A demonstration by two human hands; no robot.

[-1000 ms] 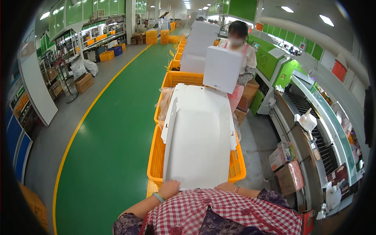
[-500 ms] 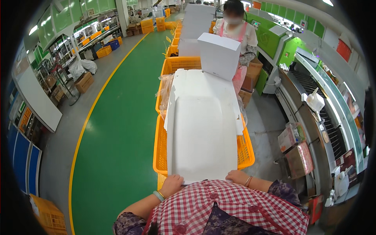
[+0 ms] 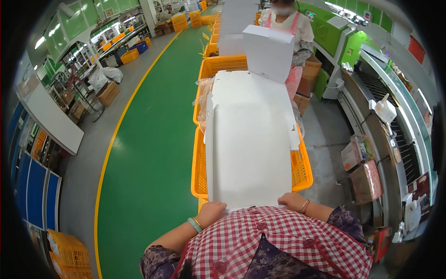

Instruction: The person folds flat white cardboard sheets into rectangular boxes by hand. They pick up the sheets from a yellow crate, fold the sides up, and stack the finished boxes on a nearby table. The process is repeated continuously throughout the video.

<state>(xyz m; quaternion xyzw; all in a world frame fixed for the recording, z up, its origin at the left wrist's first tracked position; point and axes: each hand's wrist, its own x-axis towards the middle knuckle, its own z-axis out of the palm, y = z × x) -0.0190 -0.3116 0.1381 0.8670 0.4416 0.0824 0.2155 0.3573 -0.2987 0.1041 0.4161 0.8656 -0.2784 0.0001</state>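
1. Two hands grip the near edge of a stack of flat white cardboard sheets (image 3: 251,149); the left hand (image 3: 211,212) holds the corner at about 7 o'clock of the stack, the right hand (image 3: 291,201) the corner at about 5 o'clock.
2. Left hand: fingers curled over the sheet edge, grasping it; a pale green bangle (image 3: 194,225) and a thin gold one sit on the wrist.
3. Right hand: closed on the sheet edge, thumb side up; a thin bracelet (image 3: 304,206) circles the wrist.
4. Stack of sheets: lies flat, running from the hands toward 12 o'clock, and rests across the tops of two orange crates.
5. Near orange plastic crate (image 3: 302,169): mesh walls show at 3 and 9 o'clock of the stack; its contents are hidden by the sheets.
6. Far orange crate (image 3: 218,65): touches the near crate at 12 o'clock; clear plastic film (image 3: 203,100) hangs at its left wall.
7. White carton (image 3: 268,52): assembled, held up at 12 o'clock of the stack by a second person in a pink apron (image 3: 290,32).
8. Green floor lane (image 3: 153,139): runs at 9 o'clock of the crates, edged by a yellow line.
9. Conveyor (image 3: 395,125): lies at 3 o'clock, with small boxes beside it.
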